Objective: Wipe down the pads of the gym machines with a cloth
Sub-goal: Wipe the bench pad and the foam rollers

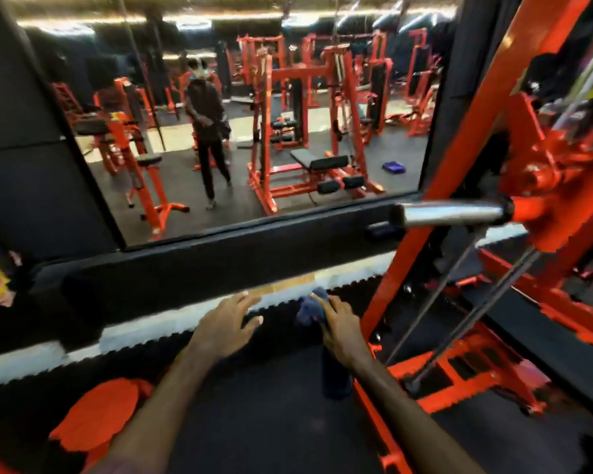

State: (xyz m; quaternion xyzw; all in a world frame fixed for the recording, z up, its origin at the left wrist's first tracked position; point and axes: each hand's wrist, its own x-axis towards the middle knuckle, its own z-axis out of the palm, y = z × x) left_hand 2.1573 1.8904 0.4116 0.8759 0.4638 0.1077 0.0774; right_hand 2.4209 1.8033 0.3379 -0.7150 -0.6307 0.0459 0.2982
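My right hand point(341, 325) holds a bunched blue cloth point(310, 309) out in front of me, low above the black rubber floor. My left hand point(226, 323) is stretched forward beside it with fingers spread and nothing in it. An orange gym machine frame point(459, 159) rises at the right, with a chrome bar point(452, 213) sticking out toward the left. Black pads point(326, 162) on benches show in the wall mirror ahead. The whole view is blurred.
A large wall mirror point(240, 131) reflects a standing person point(208, 131) and several orange machines. Steel cables point(476, 302) run down to the orange base point(466, 374) at the right. An orange plate point(96, 415) lies at lower left. A white strip point(144, 326) borders the wall.
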